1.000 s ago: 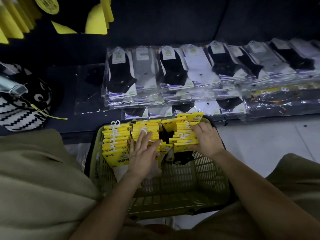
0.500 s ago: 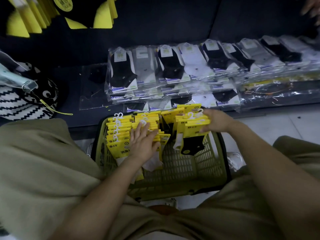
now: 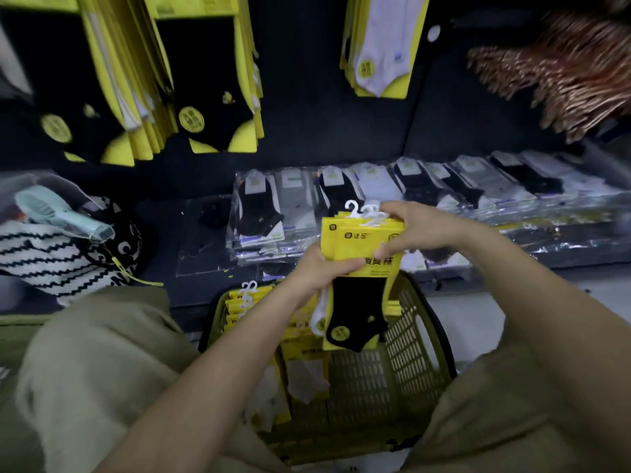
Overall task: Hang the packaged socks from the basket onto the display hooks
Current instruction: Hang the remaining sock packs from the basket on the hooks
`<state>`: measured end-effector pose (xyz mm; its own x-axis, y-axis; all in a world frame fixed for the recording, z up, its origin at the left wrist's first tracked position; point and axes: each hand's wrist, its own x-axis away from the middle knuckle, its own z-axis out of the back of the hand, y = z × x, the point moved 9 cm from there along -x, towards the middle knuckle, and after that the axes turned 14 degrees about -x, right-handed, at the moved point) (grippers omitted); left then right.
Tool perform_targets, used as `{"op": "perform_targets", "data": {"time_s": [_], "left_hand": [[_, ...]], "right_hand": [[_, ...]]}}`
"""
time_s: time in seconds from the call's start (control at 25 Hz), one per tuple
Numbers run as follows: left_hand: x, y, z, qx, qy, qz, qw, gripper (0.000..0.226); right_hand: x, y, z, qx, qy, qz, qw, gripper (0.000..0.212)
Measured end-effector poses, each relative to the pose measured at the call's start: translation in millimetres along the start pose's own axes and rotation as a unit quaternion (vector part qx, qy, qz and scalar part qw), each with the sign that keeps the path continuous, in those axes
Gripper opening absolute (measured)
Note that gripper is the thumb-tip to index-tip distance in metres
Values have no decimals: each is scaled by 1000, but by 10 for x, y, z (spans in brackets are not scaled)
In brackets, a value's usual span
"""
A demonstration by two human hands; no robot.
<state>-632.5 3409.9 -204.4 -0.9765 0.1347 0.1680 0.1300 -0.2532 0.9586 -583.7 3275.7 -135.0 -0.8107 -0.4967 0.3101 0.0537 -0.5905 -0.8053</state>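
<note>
Sock packs (image 3: 362, 249) lifted up out of basket (image 3: 421, 339) | L hand (image 3: 319, 269) + R hand (image 3: 421, 230) both grasping them

Under my fingers (image 3: 346, 265) the sock packs (image 3: 362, 238) look like matt yellow card, with smooth white plastic hangers (image 3: 356, 209) above and black knitted cloth below. Beneath them the basket (image 3: 409, 356) is slotted plastic. Beyond are glossy clear bags (image 3: 293, 206).

A black-and-white zigzag bag (image 3: 41, 257) rests on the dark ledge (image 3: 164, 206), a pale blue slatted plastic object (image 3: 65, 216) lying on top of it, a yellow cord (image 3: 140, 277) trailing from its right side, clear-bagged socks (image 3: 409, 186) laid flat further right, and coppery fringe (image 3: 560, 73) hanging far up-right of it.
</note>
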Motion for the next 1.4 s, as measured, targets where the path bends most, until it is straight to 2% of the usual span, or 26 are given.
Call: {"op": "perform_targets", "data": {"time_s": [0.08, 0.12, 0.24, 0.36, 0.48, 0.68, 0.76, 0.88, 0.96, 1.08, 1.2, 1.4], "left_hand": [[-25, 180, 319, 30, 48, -15, 998, 27], [-33, 283, 498, 45, 72, -25, 996, 28], [5, 636, 957, 64, 131, -71, 987, 30], [57, 1049, 1278, 89, 153, -124, 976, 38], [83, 1479, 1555, 93, 161, -159, 970, 51], [136, 1868, 1938, 90, 166, -201, 961, 71], [158, 1872, 2057, 100, 184, -208, 955, 62], [189, 1855, 2210, 104, 225, -213, 945, 41], [230, 1876, 2295, 104, 239, -216, 941, 41], [282, 1864, 2408, 115, 253, -216, 936, 48], [364, 1906, 2523, 107, 277, -225, 928, 37], [588, 1957, 2896, 102, 336, -238, 906, 33]], "right_hand": [[-73, -153, 86, -82, 112, 30, 990, 72], [-111, -229, 99, -130, 171, 41, 976, 72], [-220, -502, 42, -175, 285, 64, 940, 52], [-255, -956, 117, -228, 339, 129, 903, 42], [-253, -1373, 291, -317, 334, 182, 869, 36], [-362, -1915, 398, -345, 249, 237, 873, 24], [-443, -2061, 339, -326, 235, 258, 879, 20], [-508, -2176, 290, -288, 285, 271, 873, 25], [-561, -2218, 289, -299, 297, 262, 868, 27], [-627, -2303, 246, -341, 238, 268, 869, 19], [-582, -2467, 227, -352, 197, 306, 862, 9], [-537, -2744, 449, -395, 249, 330, 821, 8]]}}
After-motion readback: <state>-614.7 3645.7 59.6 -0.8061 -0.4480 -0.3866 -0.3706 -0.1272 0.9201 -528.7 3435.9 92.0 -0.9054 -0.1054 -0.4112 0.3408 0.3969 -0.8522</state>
